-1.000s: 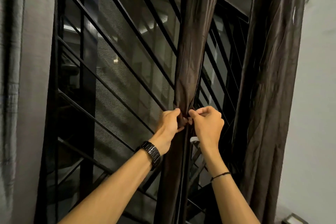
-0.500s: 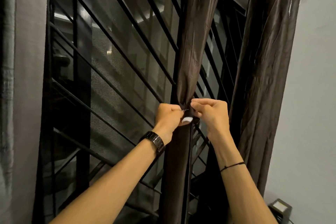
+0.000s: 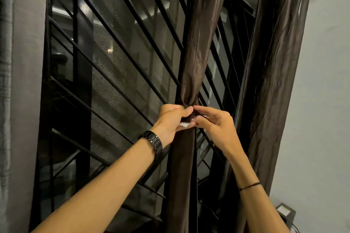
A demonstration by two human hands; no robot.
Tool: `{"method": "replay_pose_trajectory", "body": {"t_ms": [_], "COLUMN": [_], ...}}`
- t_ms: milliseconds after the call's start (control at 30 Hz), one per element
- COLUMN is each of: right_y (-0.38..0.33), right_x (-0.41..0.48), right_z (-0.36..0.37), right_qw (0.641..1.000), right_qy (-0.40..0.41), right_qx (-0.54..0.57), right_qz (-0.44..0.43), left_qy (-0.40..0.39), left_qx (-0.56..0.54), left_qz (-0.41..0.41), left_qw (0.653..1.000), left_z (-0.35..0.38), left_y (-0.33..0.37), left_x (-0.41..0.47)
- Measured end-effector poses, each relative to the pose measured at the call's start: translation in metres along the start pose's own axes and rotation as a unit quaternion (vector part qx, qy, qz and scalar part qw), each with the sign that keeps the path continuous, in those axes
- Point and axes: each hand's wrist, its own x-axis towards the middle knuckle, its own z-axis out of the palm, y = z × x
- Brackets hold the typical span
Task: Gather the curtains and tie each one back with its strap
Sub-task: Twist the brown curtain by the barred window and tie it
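At the middle of the barred window, a brown curtain hangs gathered into a narrow column and is cinched at hand height by its strap. The left hand grips the strap with curled fingers against the bundle, and a small white patch shows beneath its fingers. The right hand pinches the strap's other end, its fingertips meeting those of the left. Both hands thus touch the strap at the front of the curtain. The cloth looks light, soft and slippery, so it is best held at the cinch with the strap taken by its ends. A second curtain, to the right, hangs loosely gathered with no strap visible.
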Motion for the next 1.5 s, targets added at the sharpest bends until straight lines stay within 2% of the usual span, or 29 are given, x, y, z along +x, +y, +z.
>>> {"method": "replay_pose_trajectory", "body": {"t_ms": [67, 300, 433, 533, 600, 800, 900, 1033, 1200, 1400, 1500], "right_y": [0.003, 0.002, 0.005, 0.003, -0.003, -0.015, -0.011, -0.003, -0.002, 0.009, 0.015], "right_x": [-0.002, 0.002, 0.005, 0.004, 0.006, 0.014, 0.011, 0.011, 0.011, 0.009, 0.009], "right_z": [-0.004, -0.002, -0.012, -0.016, -0.021, -0.014, -0.002, -0.003, -0.014, -0.011, -0.011], "right_qw": [1.000, 0.994, 0.994, 0.994, 0.998, 0.984, 0.967, 0.927, 0.920, 0.911, 0.897], "right_qy": [-0.016, 0.060, 0.013, -0.033, -0.006, 0.166, 0.229, 0.178, 0.082, 0.165, 0.137], "right_qx": [-0.014, -0.058, -0.074, -0.094, -0.054, 0.049, -0.043, -0.245, -0.269, -0.262, -0.299], "right_qz": [-0.014, -0.072, -0.077, -0.048, -0.036, -0.031, -0.105, -0.220, -0.271, -0.272, -0.296], "left_qy": [0.016, 0.021, -0.001, -0.001, -0.006, -0.001, -0.001, -0.013, -0.035, -0.049, -0.061], "left_qx": [0.010, -0.023, -0.068, -0.102, -0.109, -0.034, -0.044, -0.069, -0.092, -0.129, -0.136], "left_qz": [-0.005, -0.066, -0.151, -0.165, -0.146, -0.033, -0.022, -0.045, -0.088, -0.120, -0.128], "left_qw": [1.000, 0.997, 0.986, 0.981, 0.983, 0.999, 0.999, 0.996, 0.991, 0.983, 0.980], "left_z": [-0.002, 0.008, 0.010, 0.013, 0.017, 0.033, 0.032, 0.025, 0.017, 0.017, 0.016], "left_y": [0.002, 0.003, 0.008, 0.004, 0.001, -0.014, -0.018, -0.014, -0.003, 0.000, 0.001], "left_x": [0.000, -0.001, -0.002, 0.001, 0.001, -0.003, -0.006, -0.009, -0.013, -0.009, -0.007]}}
